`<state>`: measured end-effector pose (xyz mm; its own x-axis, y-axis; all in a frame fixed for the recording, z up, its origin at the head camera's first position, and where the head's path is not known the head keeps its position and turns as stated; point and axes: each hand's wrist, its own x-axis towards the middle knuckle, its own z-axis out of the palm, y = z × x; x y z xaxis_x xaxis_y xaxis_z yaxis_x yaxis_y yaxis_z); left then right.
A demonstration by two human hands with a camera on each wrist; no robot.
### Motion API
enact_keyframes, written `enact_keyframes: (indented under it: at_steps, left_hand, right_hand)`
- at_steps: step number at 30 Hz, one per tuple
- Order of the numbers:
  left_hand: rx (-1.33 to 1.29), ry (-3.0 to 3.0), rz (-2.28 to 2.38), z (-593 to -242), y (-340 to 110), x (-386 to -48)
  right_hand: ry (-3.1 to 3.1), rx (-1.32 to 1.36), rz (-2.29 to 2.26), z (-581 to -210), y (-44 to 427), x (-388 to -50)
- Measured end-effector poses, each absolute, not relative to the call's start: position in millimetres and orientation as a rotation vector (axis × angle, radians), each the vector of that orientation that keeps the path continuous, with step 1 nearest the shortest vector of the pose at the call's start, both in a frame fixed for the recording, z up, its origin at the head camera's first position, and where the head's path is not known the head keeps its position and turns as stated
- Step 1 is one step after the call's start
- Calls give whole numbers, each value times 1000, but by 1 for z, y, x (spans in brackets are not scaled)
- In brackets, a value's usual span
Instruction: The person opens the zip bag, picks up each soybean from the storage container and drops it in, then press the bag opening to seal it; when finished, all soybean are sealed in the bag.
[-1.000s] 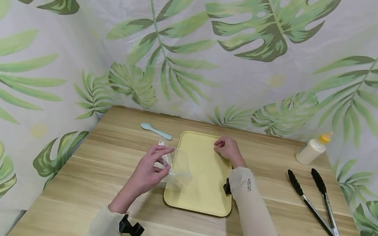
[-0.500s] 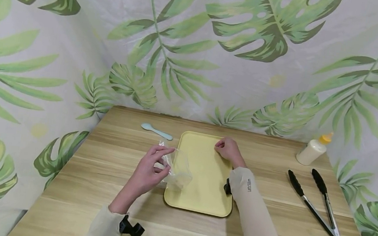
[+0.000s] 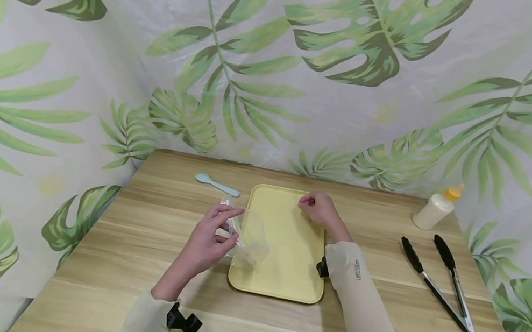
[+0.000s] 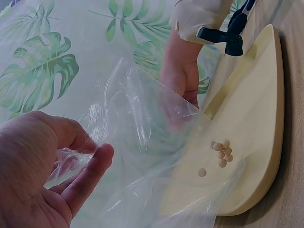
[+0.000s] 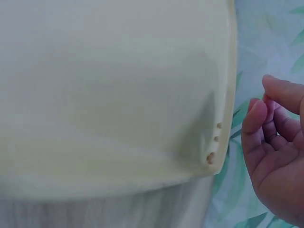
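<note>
My left hand pinches a clear plastic bag between thumb and fingers, over the left edge of the yellow tray. Through the film in the left wrist view, several small beige balls show, apparently within the bag. Over the tray's far right corner is my right hand, fingers curled and thumb tip meeting the index finger. The right wrist view shows nothing clear between those fingertips. A few small brown balls lie along the tray's rim near its corner.
Behind the tray on the left lies a light blue spoon. Black-tipped metal tongs rest spread on the wooden table to the right. Farther back stands a cream-coloured bottle with a yellow top. A leaf-print curtain hangs behind.
The head view has shifted slightly, so the table things appear a little to the left. The right forearm has turned a little. Both hands keep about the same places and poses.
</note>
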<state>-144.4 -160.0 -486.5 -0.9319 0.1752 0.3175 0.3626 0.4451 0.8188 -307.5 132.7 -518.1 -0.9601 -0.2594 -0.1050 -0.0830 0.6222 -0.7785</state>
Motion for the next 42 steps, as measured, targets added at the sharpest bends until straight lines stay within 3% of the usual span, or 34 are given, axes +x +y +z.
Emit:
enact_keyframes:
  at_steps: [10, 28, 42]
  left_hand:
    - [-489, -2490, -1502, -489, -158, -141]
    - [-494, -2481, -1509, -489, -158, -142]
    - [-501, -2504, -1482, -486, -157, -145]
  right_hand:
    - [2686, -467, -1232, -501, 127, -288]
    - [2596, -899, -1320, -445, 97, -215]
    - [2534, -992, -1339, -437, 86, -200]
